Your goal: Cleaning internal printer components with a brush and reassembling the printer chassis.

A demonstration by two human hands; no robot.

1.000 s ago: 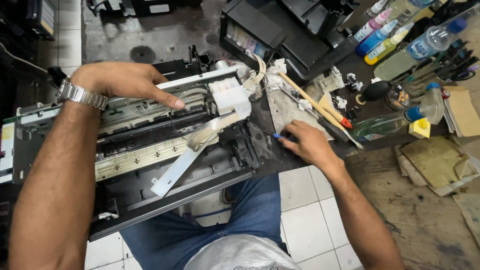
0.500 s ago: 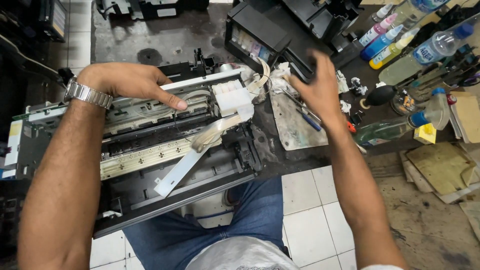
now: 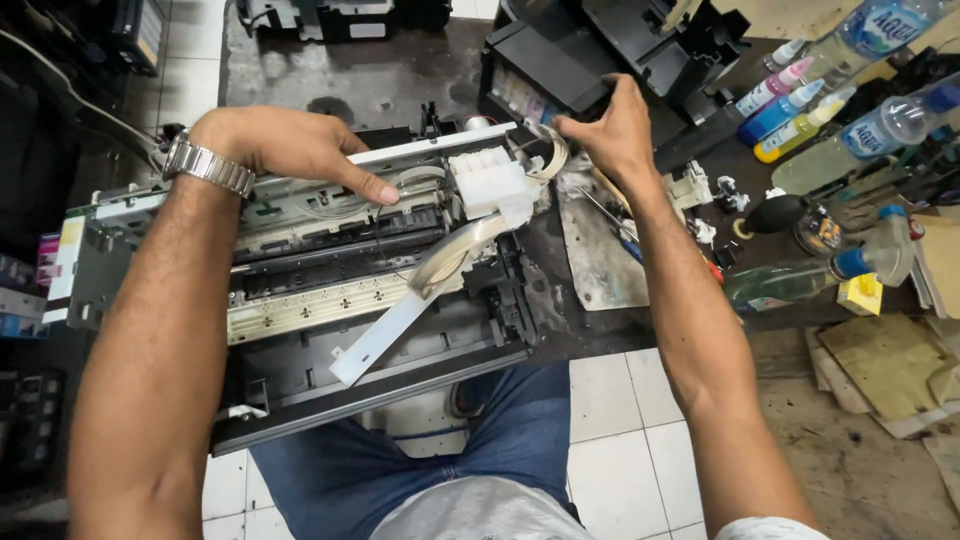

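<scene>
Pinching with thumb and fingertips, the right hand [image 3: 612, 130] grips the curved bundle of thin tubes [image 3: 553, 157] at the rear right corner of the opened printer [image 3: 330, 290], just beside the white cartridge block [image 3: 492, 185]. Its forearm runs back across the grimy metal plate [image 3: 598, 250] lying to the printer's right. Resting flat and holding nothing, the left hand [image 3: 290, 150] presses on the printer's upper frame, its thumb tip touching the rail left of the cartridge block; a metal wristwatch [image 3: 208, 165] sits on that wrist. From under the block a white flat ribbon cable [image 3: 415, 300] slants down toward the front of the chassis (its lower end lies loose). Beyond the right hand stands a black printer housing [image 3: 560, 60]. Further right, 3 small ink bottles [image 3: 785, 105] lie close together, with clear plastic water bottles [image 3: 880, 125] near them.
</scene>
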